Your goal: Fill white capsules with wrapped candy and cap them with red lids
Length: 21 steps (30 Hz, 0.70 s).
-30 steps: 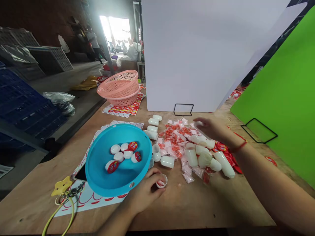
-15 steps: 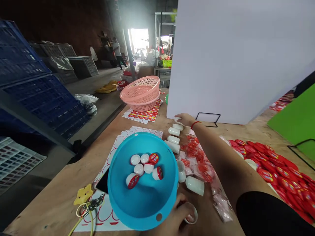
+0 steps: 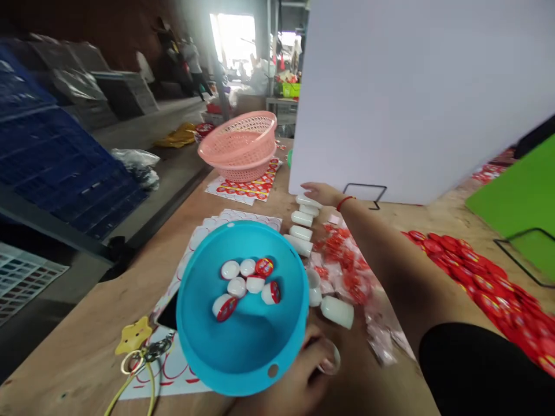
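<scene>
Away from the pile of small plastic packets (image 3: 342, 260), my right hand (image 3: 323, 193) has travelled to the far end of the row of white containers (image 3: 300, 233), near the foot of the white board (image 3: 381, 104). One more white container (image 3: 306, 201) now lies under that hand, so the row has grown by one since the frame before. Its fingers are stretched out just above the piece; from my view I cannot tell whether they or the thumb still grip it.

My left hand (image 3: 312, 361) stays low by the near rim of the blue basin (image 3: 260, 338), its fingers curled narrow around a small white cup (image 3: 333, 359) whose contents are blurred. Several white cups, some showing red lids, sit in the basin on the desk (image 3: 87, 323). Red discs (image 3: 489, 283) lie heaped beyond my right forearm.
</scene>
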### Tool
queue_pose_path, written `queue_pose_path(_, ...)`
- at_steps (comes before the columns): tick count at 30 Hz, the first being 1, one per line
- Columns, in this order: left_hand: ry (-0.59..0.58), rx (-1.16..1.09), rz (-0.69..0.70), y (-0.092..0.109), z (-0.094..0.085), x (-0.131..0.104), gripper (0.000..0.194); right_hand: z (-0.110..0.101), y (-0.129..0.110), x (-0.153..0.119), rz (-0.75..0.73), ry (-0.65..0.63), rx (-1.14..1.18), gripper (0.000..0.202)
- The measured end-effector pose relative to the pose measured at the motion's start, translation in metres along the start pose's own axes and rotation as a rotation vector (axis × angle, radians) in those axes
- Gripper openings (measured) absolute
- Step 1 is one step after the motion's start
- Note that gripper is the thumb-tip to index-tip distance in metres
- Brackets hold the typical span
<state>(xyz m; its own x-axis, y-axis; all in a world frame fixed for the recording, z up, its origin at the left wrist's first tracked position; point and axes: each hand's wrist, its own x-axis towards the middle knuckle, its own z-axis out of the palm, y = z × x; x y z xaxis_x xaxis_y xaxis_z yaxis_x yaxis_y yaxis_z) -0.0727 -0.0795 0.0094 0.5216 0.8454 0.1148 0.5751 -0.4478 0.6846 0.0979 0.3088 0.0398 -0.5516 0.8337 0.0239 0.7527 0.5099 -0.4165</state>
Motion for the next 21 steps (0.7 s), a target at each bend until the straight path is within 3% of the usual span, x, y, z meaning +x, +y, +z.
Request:
queue_pose_path(3, 0.021, -0.072, -0.028, 0.000, 0.013, -0.002, 0.024, -0.024, -0.005, -0.051, 0.007, -0.025, -0.016, 0.049)
queue_pose_path(8, 0.027, -0.115, -0.005, -0.001, 0.019, 0.000, 0.021, -0.065, 0.001, -0.181, 0.032, -0.200, -0.099, 0.035)
queue_pose_path(12, 0.042, -0.090, -0.029, 0.006, 0.018, 0.000, 0.021, -0.079, 0.004, -0.267, 0.110, -0.366, -0.190, 0.038)
queue_pose_path(16, 0.057, -0.024, -0.031, 0.012, 0.019, -0.001, 0.019, -0.073, 0.000, -0.300, 0.161, -0.306, -0.245, 0.047)
queue_pose_path(21, 0.057, 0.026, -0.034, 0.012, 0.020, -0.005, 0.017, -0.059, 0.007, -0.301, 0.232, -0.214, -0.232, 0.049)
